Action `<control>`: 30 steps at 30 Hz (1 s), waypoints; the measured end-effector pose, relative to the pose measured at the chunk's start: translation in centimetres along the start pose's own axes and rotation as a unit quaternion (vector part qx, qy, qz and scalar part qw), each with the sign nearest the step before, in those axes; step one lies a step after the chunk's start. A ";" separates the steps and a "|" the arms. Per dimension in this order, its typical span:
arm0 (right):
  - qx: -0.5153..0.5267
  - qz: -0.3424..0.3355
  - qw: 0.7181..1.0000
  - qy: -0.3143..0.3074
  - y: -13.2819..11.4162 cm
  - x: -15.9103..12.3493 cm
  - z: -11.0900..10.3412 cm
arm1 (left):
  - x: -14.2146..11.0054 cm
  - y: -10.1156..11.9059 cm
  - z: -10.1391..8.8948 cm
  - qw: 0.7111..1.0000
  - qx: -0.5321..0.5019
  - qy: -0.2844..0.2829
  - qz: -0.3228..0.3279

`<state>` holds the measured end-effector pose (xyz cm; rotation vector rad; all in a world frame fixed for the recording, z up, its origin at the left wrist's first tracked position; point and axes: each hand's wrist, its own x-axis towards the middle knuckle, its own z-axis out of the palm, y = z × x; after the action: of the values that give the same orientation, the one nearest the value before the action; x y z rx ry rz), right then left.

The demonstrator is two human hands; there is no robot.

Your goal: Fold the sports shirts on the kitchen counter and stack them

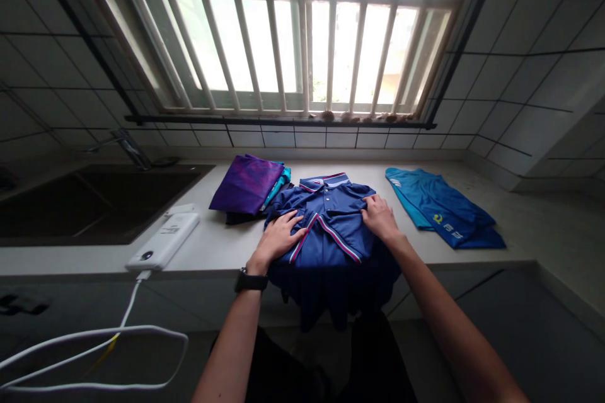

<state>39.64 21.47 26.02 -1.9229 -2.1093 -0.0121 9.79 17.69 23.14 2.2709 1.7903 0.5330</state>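
Observation:
A dark blue polo shirt (pixel 331 227) with red-and-white trimmed sleeves lies face-up on the counter, its lower part hanging over the front edge. My left hand (pixel 278 236) rests flat on the shirt's left side, fingers spread over the folded-in sleeve. My right hand (pixel 379 217) presses on the shirt's right shoulder area with fingers curled into the fabric. A black watch sits on my left wrist.
A folded purple garment (pixel 246 184) on a teal one lies left of the shirt. A blue and teal garment (pixel 439 211) lies to the right. A white power bank (pixel 165 240) with cable sits near the dark sink (pixel 89 201). A barred window (pixel 283 31) is behind.

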 end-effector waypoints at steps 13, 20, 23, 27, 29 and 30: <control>-0.010 -0.167 0.970 -0.176 -1.4 0.0 2.4 | 0.6 1.0 -0.3 0.999 0.037 -0.019 -0.021; -0.020 -0.127 0.974 -0.186 -0.4 2.2 2.1 | 1.8 3.6 0.9 0.999 0.021 -0.002 0.030; -0.007 -0.110 0.976 -0.186 -0.1 2.9 2.3 | 1.5 2.9 0.4 0.992 0.030 -0.084 0.089; 0.074 -0.086 0.978 -0.177 0.5 4.4 1.6 | 2.0 1.4 -2.6 0.997 0.014 -0.017 0.079; 0.126 -0.074 0.971 -0.187 1.0 5.7 0.7 | 3.0 1.0 -4.3 0.997 0.035 0.065 -0.017; 0.142 -0.067 0.968 -0.196 1.3 6.5 0.2 | 3.6 0.8 -5.1 0.992 0.053 0.096 -0.068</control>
<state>40.37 28.00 27.02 -1.7143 -2.3243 0.6575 9.25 20.68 28.68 2.2083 2.0941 0.6671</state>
